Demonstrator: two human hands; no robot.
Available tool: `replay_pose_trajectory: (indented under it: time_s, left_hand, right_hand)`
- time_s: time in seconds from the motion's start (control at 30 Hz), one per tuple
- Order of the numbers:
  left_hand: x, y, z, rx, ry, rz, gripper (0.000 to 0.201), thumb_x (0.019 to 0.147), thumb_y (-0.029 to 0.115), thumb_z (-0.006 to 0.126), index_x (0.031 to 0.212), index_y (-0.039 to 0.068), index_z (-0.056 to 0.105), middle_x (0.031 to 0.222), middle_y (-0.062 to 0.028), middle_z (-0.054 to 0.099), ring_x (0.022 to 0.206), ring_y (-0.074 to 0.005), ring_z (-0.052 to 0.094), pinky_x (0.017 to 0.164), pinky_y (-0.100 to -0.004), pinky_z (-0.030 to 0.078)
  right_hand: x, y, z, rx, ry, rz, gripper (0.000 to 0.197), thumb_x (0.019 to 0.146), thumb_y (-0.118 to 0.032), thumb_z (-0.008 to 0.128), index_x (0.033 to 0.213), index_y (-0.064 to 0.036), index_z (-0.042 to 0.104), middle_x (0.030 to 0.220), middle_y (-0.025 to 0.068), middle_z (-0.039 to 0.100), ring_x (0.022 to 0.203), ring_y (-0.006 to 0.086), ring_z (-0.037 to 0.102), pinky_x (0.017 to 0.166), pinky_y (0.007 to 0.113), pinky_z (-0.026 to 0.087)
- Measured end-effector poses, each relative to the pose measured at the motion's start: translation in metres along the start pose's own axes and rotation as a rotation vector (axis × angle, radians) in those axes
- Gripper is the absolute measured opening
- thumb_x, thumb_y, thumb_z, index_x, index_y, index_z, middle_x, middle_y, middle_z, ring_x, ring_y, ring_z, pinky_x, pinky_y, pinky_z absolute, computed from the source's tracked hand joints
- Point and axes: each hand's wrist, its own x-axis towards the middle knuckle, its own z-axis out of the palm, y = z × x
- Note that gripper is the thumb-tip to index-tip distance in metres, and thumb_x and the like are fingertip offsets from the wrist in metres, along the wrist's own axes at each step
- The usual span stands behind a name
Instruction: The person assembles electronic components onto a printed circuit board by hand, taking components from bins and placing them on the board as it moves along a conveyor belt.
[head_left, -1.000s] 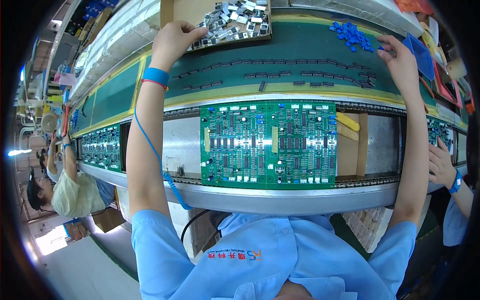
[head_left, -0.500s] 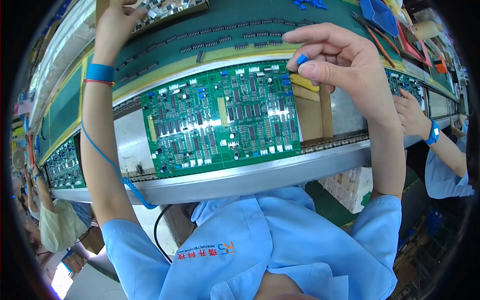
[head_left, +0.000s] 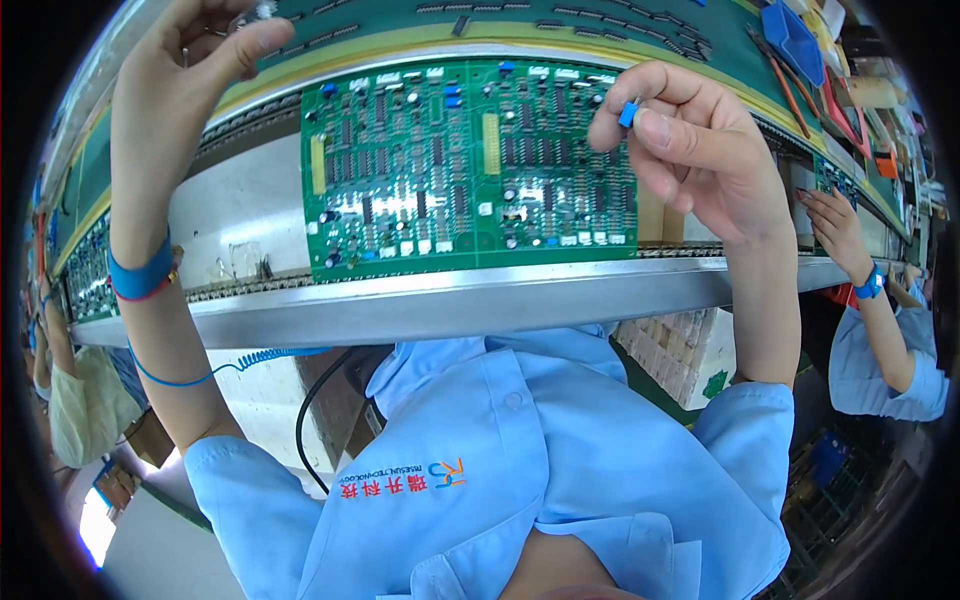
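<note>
Between the thumb and forefinger of my right hand (head_left: 700, 135) is a small blue box-shaped electronic component (head_left: 628, 114) with thin leads. That hand hovers over the right edge of a green circuit board (head_left: 466, 180), filled with black chips, white connectors and small round parts. My left hand (head_left: 185, 85) is above and left of the board, fingers curled. At its fingertips shows a small silver-and-dark electronic part (head_left: 262, 12), partly hidden by the fingers and the view's edge. A blue wrist strap (head_left: 140, 276) with a coiled cord is on my left wrist.
The board lies on a metal-edged conveyor rail (head_left: 450, 308). Rows of black chips (head_left: 600, 30) lie on the green bench behind it. Right of them are red-handled pliers (head_left: 785, 85) and a blue tray (head_left: 793, 42). A co-worker's hand (head_left: 838, 228) reaches over the line at right.
My left hand has come back from the parts box toward the board, now with a small part at its fingertips. My right hand keeps the blue component. The whole view has shifted.
</note>
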Motion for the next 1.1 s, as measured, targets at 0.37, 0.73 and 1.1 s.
replay_pose_trajectory:
  time_s: [0.37,0.73,1.1]
  left_hand:
    - [-0.074,0.020,0.020,-0.271,-0.160,-0.027,0.023,0.088,0.014,0.072,0.108,0.004,0.072,0.098,-0.0037,0.068,0.079,-0.0108,0.060,0.069,-0.0226,0.049]
    - [-0.098,0.033,0.029,-0.182,-0.089,-0.004,0.020,0.079,-0.004,0.071,0.098,0.000,0.069,0.094,-0.0085,0.067,0.083,-0.0180,0.064,0.079,-0.0284,0.051]
    - [-0.115,0.034,0.050,0.099,-0.044,0.135,0.020,0.075,-0.005,0.073,0.094,0.002,0.070,0.092,-0.0067,0.069,0.079,-0.0182,0.063,0.072,-0.0281,0.050]
  right_hand:
    - [0.011,0.014,0.049,-0.550,0.234,-0.030,0.019,0.093,-0.006,0.062,0.111,0.0003,0.066,0.105,0.0068,0.065,0.063,0.0008,0.049,0.046,0.015,0.032]
    - [0.061,0.030,0.078,-1.020,0.141,-0.262,0.014,0.085,0.001,0.069,0.099,-0.0018,0.069,0.092,-0.0031,0.062,0.067,0.0017,0.045,0.058,0.017,0.034]
    - [0.046,0.027,0.072,-1.108,0.126,-0.166,0.015,0.087,0.004,0.067,0.102,0.0014,0.068,0.099,-0.0009,0.063,0.072,0.0015,0.049,0.064,0.016,0.038]
